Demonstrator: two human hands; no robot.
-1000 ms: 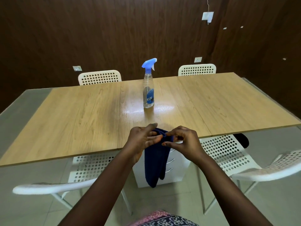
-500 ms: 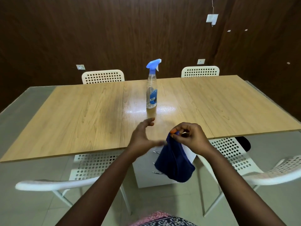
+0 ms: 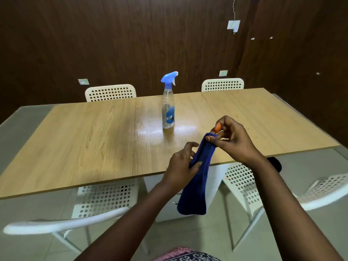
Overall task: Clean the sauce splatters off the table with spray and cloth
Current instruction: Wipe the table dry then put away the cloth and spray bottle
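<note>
I have both hands on the dark blue soft cloth (image 3: 195, 178): my right hand (image 3: 232, 140) pinches its top corner above the near edge of the light wooden table (image 3: 84, 140), and my left hand (image 3: 181, 166) grips it lower down, so it hangs past that edge. I judge wiping not yet begun; I see no sauce marks, only glare near the clear plastic spray bottle with blue trigger head (image 3: 168, 108), standing upright mid-table, apart from my hands. White perforated chairs (image 3: 105, 196) crowd the near edge; the tabletop leaves broad room either side of the bottle
</note>
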